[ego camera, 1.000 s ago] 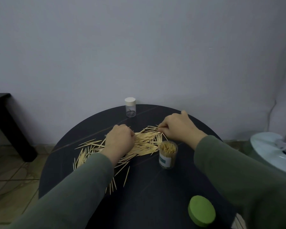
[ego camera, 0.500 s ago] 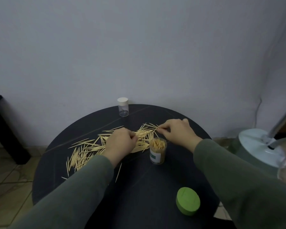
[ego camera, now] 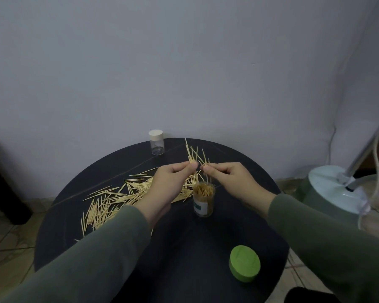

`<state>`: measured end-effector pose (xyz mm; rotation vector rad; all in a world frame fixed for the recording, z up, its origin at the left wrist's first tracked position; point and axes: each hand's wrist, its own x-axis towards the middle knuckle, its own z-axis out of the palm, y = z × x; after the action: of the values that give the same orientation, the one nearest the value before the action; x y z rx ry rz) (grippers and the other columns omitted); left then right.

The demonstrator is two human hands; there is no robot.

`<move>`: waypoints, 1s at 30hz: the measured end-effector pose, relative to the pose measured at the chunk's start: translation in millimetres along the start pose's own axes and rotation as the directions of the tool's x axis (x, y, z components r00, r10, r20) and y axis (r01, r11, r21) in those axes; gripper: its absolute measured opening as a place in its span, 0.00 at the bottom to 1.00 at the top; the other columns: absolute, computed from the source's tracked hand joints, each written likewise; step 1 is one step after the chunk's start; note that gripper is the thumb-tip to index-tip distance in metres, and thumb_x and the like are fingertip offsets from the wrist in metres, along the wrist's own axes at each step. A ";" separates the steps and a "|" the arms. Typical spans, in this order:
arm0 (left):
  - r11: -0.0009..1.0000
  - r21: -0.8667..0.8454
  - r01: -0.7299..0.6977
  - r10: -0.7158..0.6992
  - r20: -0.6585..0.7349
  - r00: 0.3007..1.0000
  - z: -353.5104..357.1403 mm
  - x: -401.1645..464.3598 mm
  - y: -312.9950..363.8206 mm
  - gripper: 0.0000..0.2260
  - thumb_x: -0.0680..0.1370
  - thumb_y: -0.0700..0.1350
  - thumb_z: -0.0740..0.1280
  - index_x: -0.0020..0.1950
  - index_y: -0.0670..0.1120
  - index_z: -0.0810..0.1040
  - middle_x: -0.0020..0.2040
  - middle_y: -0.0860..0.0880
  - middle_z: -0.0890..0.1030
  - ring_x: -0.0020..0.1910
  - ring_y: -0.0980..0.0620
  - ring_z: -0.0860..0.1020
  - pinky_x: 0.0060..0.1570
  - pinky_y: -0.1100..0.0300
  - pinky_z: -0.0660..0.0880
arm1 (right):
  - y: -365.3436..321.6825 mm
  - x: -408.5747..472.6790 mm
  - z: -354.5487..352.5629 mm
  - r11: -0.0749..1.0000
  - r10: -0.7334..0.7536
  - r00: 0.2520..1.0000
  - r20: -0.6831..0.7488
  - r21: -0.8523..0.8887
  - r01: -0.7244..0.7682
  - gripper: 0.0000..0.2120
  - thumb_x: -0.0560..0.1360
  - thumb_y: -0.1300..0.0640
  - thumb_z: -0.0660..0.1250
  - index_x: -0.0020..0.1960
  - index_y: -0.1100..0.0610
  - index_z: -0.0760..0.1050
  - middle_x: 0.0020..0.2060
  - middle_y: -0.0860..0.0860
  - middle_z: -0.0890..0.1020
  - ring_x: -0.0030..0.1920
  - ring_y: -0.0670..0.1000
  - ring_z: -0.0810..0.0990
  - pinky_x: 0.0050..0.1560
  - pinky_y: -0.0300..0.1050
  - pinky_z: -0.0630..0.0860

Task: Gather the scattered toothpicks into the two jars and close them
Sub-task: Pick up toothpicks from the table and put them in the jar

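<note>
Loose toothpicks (ego camera: 114,196) lie scattered over the left half of the round black table (ego camera: 184,237). My left hand (ego camera: 166,184) pinches a small bunch of toothpicks (ego camera: 192,155), raised above the table with the tips pointing up. Close beside it, my right hand (ego camera: 232,182) pinches several more toothpicks (ego camera: 205,159). Just below both hands stands an open clear jar (ego camera: 203,199) with a label, nearly full of toothpicks. Its green lid (ego camera: 245,266) lies near the table's front right. A small clear jar (ego camera: 156,142) with a white cap on stands at the far edge.
A dark piece of furniture (ego camera: 2,182) stands on the floor at left. A pale green lamp base (ego camera: 335,193) with a metal pole and cord sits at right, close to the table. The grey wall rises right behind the table.
Both hands have lifted off the pile, each with a pinch of toothpicks, and come together above the open jar. The camera view has shifted a little.
</note>
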<state>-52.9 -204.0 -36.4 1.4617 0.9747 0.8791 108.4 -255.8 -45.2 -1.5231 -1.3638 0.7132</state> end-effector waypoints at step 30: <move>0.939 0.329 -0.099 0.039 0.183 0.982 -7.2 5.6 -16.6 0.07 0.75 0.47 0.72 0.52 0.51 0.85 0.46 0.58 0.84 0.46 0.65 0.78 0.39 0.75 0.70 | 1.8 -8.1 -9.5 0.833 -0.064 0.996 0.063 -0.546 0.088 0.14 0.75 0.41 0.66 0.56 0.43 0.81 0.50 0.40 0.83 0.56 0.41 0.76 0.69 0.53 0.58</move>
<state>-58.9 -195.3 -52.1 1.8419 0.9790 0.6394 115.9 -266.0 -44.4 -1.8870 -1.7515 0.3065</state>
